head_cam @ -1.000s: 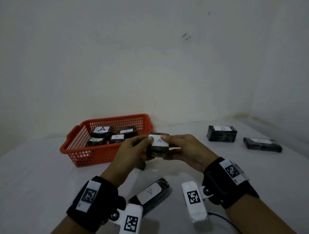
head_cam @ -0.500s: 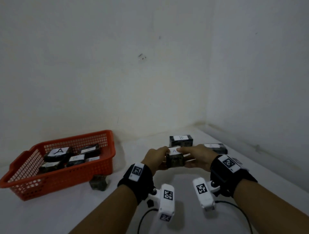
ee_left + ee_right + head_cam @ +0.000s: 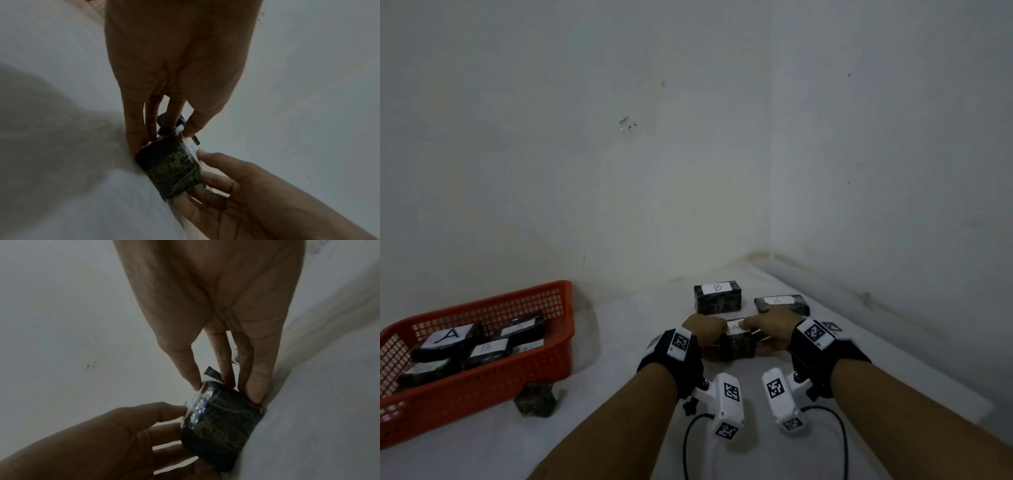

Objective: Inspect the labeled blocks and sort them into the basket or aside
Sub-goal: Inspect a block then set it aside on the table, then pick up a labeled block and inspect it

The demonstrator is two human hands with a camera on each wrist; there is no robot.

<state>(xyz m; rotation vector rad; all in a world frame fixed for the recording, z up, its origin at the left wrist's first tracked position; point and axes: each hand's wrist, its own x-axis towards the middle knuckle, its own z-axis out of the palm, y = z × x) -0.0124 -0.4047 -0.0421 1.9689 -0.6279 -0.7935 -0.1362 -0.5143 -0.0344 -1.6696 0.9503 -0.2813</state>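
A dark block with a white label "A" is held between both hands, low over the white surface. My left hand grips its left end and my right hand grips its right end, thumbs on the label. In the left wrist view the left fingers lie along the block. The right wrist view has the right fingers on the block. I cannot tell whether the block touches the surface. The orange basket at left holds several labeled blocks.
Just beyond the hands lie a block labeled "B" and a flatter block labeled "A". A small dark block sits by the basket's near right corner. Walls meet in a corner behind, close on the right.
Both hands have carried the "A" block away from the basket, to the right and down beside the two blocks near the corner. The view has swung right.
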